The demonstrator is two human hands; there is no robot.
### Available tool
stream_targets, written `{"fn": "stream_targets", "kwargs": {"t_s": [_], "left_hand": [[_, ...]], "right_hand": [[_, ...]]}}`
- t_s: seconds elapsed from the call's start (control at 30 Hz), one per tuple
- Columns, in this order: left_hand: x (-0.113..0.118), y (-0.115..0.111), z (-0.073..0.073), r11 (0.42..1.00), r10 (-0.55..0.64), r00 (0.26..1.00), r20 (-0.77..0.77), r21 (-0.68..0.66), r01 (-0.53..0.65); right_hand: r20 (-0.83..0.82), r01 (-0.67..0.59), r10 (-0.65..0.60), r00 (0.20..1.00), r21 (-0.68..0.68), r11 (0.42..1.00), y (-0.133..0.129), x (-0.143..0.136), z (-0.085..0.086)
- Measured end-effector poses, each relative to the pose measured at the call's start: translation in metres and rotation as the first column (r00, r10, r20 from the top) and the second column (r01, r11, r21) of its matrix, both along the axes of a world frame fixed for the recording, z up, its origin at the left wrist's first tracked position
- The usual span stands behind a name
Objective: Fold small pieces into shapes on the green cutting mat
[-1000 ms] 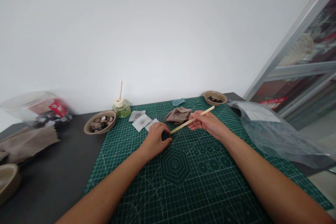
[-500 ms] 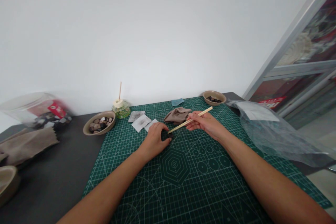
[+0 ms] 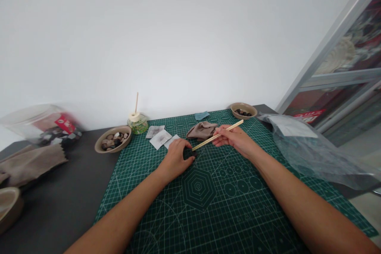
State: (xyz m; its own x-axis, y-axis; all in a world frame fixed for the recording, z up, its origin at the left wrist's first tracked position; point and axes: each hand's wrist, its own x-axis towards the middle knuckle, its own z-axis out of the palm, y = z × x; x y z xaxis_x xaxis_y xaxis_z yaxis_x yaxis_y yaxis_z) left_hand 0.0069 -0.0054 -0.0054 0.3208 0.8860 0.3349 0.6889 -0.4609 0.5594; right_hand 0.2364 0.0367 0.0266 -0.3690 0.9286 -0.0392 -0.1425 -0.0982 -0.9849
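My left hand (image 3: 177, 157) rests on the green cutting mat (image 3: 143, 190), thumb and fingertips curled around a small dark stone (image 3: 193, 153). Part of that stone is hidden by the fingers. Pale wooden chopsticks (image 3: 220, 135) lie in the pinch of my right hand (image 3: 230, 137), held together at a slant like a pen. Their lower tips reach the stone, or very near it; contact cannot be made out. Just behind is a crumpled brown cloth (image 3: 202, 130). Small white papers with grey smudges (image 3: 160, 139) lie beyond my left hand.
A bowl of mixed stones (image 3: 112, 139) and a glass bottle with a stick (image 3: 138, 124) stand at the left. Another bowl with dark stones (image 3: 243, 111) is at the back right, near a clear plastic bag (image 3: 309, 151). A plastic jar (image 3: 29, 121) sits far left; the wall closes the back.
The chopsticks and my right hand have shifted very slightly to the right. My left hand stays in place around the dark stone.
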Motion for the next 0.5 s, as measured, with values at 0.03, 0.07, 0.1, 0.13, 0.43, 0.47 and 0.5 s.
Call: {"fn": "stream_targets", "kwargs": {"t_s": [0.03, 0.07, 0.1, 0.13, 0.43, 0.47, 0.5], "left_hand": [[0.0001, 0.0001, 0.0001, 1.0, -0.002, 1.0, -0.004, 0.0, 0.002], [0.0002, 0.0001, 0.0002, 1.0, -0.005, 1.0, -0.008, 0.001, 0.005], [0.0003, 0.0001, 0.0003, 1.0, -0.007, 1.0, -0.011, 0.002, 0.007], [0.0004, 0.0001, 0.0004, 1.0, -0.008, 1.0, -0.013, 0.002, 0.008], [-0.0003, 0.0003, -0.0007, 1.0, -0.015, 1.0, -0.011, 0.009, 0.015], [-0.0005, 0.0005, -0.0012, 1.0, -0.016, 1.0, -0.011, 0.01, 0.016], [-0.0005, 0.0007, -0.0015, 1.0, -0.016, 1.0, -0.011, 0.012, 0.017]], "right_hand": [[0.009, -0.016, 0.016, 1.0, -0.009, 1.0, -0.0001, -0.0002, -0.0002], [0.016, -0.027, 0.027, 1.0, -0.017, 0.999, -0.0001, -0.0004, -0.0006], [0.018, -0.029, 0.03, 0.999, -0.022, 0.999, 0.0, -0.0005, -0.0011], [0.017, -0.026, 0.026, 1.0, -0.022, 0.999, 0.0001, -0.0006, -0.0017], [0.012, -0.012, 0.012, 1.0, -0.03, 0.999, 0.0, -0.0002, -0.0004], [0.013, -0.007, 0.008, 1.0, -0.028, 1.0, -0.0001, -0.0002, 0.0001], [0.016, -0.008, 0.008, 1.0, -0.028, 1.0, -0.0001, -0.0002, 0.0006]]}}
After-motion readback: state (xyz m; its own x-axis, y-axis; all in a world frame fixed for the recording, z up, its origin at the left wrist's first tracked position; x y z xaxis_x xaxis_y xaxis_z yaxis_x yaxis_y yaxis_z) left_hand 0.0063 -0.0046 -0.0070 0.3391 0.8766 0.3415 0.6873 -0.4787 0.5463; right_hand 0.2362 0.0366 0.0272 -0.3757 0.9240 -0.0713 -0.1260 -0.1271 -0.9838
